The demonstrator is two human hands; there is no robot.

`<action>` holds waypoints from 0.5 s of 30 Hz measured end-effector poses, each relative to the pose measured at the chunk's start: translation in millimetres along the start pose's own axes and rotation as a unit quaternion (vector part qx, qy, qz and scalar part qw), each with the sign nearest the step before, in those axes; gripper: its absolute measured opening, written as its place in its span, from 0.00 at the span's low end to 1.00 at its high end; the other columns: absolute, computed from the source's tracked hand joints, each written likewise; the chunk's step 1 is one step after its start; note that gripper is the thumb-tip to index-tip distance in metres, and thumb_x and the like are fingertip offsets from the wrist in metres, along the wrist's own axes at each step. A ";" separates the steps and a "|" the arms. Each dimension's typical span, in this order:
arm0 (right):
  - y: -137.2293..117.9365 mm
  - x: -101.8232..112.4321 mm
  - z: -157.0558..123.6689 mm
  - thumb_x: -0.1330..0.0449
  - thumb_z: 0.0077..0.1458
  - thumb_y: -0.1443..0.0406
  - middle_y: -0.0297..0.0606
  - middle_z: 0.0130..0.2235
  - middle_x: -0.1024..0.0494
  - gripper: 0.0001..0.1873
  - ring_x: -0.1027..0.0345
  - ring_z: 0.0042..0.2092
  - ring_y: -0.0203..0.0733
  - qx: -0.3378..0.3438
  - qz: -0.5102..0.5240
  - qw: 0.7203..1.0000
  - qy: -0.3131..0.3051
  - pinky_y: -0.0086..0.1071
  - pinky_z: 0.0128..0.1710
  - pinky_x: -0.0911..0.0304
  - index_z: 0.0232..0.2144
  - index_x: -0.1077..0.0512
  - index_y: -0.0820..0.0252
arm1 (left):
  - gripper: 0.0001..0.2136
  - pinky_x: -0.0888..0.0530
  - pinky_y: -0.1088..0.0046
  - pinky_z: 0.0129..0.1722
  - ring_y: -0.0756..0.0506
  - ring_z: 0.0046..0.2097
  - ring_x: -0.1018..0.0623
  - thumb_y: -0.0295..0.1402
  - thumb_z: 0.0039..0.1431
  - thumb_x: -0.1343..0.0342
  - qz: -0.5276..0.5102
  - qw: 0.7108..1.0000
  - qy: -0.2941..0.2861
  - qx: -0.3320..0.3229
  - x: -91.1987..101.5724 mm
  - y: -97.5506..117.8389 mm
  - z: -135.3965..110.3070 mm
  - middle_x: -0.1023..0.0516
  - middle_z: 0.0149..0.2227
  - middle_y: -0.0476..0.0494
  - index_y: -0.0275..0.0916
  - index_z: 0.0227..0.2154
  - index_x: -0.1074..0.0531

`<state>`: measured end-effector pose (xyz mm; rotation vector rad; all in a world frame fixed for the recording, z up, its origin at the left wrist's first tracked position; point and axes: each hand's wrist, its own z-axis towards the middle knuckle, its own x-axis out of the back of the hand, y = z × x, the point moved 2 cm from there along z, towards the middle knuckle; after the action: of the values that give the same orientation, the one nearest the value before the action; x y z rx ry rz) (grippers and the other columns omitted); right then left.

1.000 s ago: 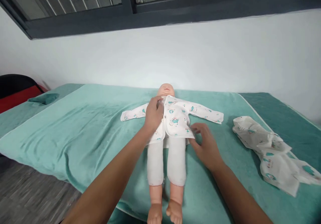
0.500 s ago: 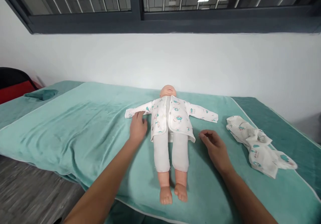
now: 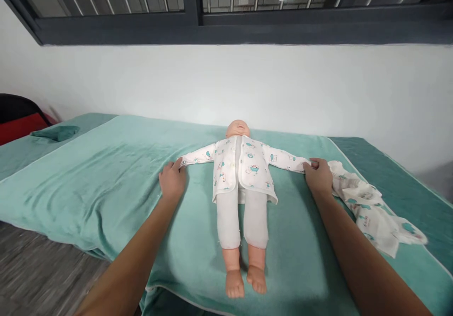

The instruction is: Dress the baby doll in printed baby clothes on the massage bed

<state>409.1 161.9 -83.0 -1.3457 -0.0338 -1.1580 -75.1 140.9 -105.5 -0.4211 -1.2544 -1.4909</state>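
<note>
A baby doll (image 3: 238,128) lies on its back on the green blanket (image 3: 123,165), feet toward me. It wears an open-fronted white baby jacket (image 3: 255,162) with a teal print, its sleeves spread out to both sides. The doll's legs are covered in white down to bare lower shins and feet. My left hand (image 3: 172,178) is closed on the cuff of the sleeve at the left. At the other side, my right hand (image 3: 318,175) pinches the end of the right-hand sleeve. Both cuffs are partly hidden by my fingers.
Printed white baby clothing (image 3: 371,207) lies crumpled at the right, close to my right forearm. A small dark green cloth (image 3: 55,133) is at the far left, near a red and black item (image 3: 21,122). The white wall (image 3: 159,80) stands behind the bed.
My left hand has moved outward along the sleeve to its cuff. My right hand has moved up and right from beside the jacket and taken hold of the other cuff.
</note>
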 end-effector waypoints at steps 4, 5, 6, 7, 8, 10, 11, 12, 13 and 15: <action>4.8 2.7 0.9 0.41 0.50 0.61 0.40 0.38 0.23 0.17 0.30 0.38 0.45 0.008 0.062 0.998 0.033 0.41 0.47 0.34 0.43 0.26 0.59 | 0.20 0.30 0.62 0.44 0.38 0.44 0.23 0.34 0.66 0.55 -0.042 0.999 0.025 0.024 0.8 -7.4 -1.2 0.22 0.43 0.35 0.38 0.54 0.23; 5.5 3.4 1.1 0.41 0.50 0.61 0.40 0.39 0.23 0.17 0.30 0.38 0.45 0.005 0.074 0.997 0.038 0.41 0.47 0.34 0.43 0.26 0.59 | 0.20 0.30 0.63 0.44 0.39 0.42 0.23 0.34 0.66 0.55 -0.057 0.997 0.036 0.032 1.6 -9.1 -1.9 0.22 0.42 0.36 0.38 0.52 0.22; 6.0 4.0 1.3 0.40 0.49 0.62 0.41 0.39 0.22 0.17 0.29 0.37 0.44 0.000 0.088 0.995 0.042 0.41 0.47 0.33 0.42 0.26 0.59 | 0.19 0.30 0.63 0.44 0.39 0.41 0.23 0.35 0.65 0.54 -0.075 0.995 0.051 0.039 2.6 -10.5 -2.8 0.22 0.41 0.37 0.38 0.50 0.21; 6.5 4.4 1.6 0.40 0.48 0.62 0.42 0.40 0.22 0.16 0.29 0.38 0.45 -0.007 0.103 0.993 0.047 0.41 0.46 0.33 0.42 0.26 0.60 | 0.19 0.30 0.63 0.43 0.39 0.41 0.23 0.35 0.65 0.54 -0.090 0.993 0.065 0.045 3.7 -11.6 -3.7 0.22 0.40 0.38 0.38 0.49 0.21; 7.0 4.6 2.0 0.40 0.48 0.62 0.43 0.40 0.22 0.17 0.28 0.38 0.45 -0.013 0.120 0.991 0.052 0.42 0.46 0.32 0.41 0.26 0.60 | 0.18 0.30 0.63 0.43 0.40 0.41 0.24 0.35 0.64 0.54 -0.101 0.991 0.079 0.049 4.8 -12.3 -4.6 0.22 0.39 0.39 0.38 0.49 0.21; 7.7 4.6 2.7 0.41 0.47 0.63 0.44 0.41 0.22 0.16 0.27 0.39 0.46 -0.021 0.148 0.987 0.060 0.42 0.46 0.32 0.41 0.26 0.61 | 0.19 0.29 0.63 0.44 0.40 0.41 0.24 0.35 0.64 0.54 -0.115 0.987 0.098 0.058 6.6 -13.3 -6.2 0.23 0.39 0.40 0.39 0.49 0.21; 7.9 4.5 2.9 0.41 0.47 0.64 0.45 0.42 0.21 0.16 0.26 0.40 0.47 -0.022 0.158 0.985 0.063 0.42 0.47 0.31 0.41 0.27 0.61 | 0.19 0.29 0.63 0.45 0.40 0.41 0.24 0.34 0.64 0.54 -0.120 0.986 0.101 0.061 7.1 -13.6 -6.6 0.23 0.40 0.40 0.39 0.49 0.21; 8.1 4.2 2.9 0.41 0.47 0.64 0.45 0.42 0.21 0.16 0.26 0.41 0.47 -0.022 0.165 0.984 0.064 0.42 0.47 0.31 0.41 0.27 0.61 | 0.19 0.29 0.63 0.46 0.40 0.42 0.24 0.35 0.64 0.54 -0.126 0.985 0.100 0.066 7.2 -13.9 -6.7 0.23 0.40 0.40 0.38 0.49 0.22; 8.2 3.6 2.7 0.41 0.47 0.64 0.44 0.42 0.21 0.16 0.26 0.42 0.47 -0.022 0.172 0.983 0.057 0.41 0.47 0.31 0.41 0.27 0.60 | 0.19 0.29 0.63 0.48 0.40 0.44 0.23 0.35 0.64 0.54 -0.133 0.983 0.100 0.072 7.1 -14.2 -6.6 0.22 0.42 0.39 0.38 0.49 0.22; 8.2 2.0 1.7 0.40 0.46 0.65 0.43 0.42 0.20 0.17 0.25 0.43 0.47 -0.023 0.197 0.980 0.031 0.42 0.47 0.30 0.42 0.28 0.58 | 0.19 0.29 0.61 0.52 0.39 0.48 0.24 0.37 0.65 0.54 -0.149 0.979 0.104 0.093 6.5 -14.7 -5.7 0.23 0.46 0.37 0.38 0.50 0.23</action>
<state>416.4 160.3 -87.2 -1.2835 0.2946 -0.8674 -88.1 130.6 -109.4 0.0506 -1.3144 -1.6023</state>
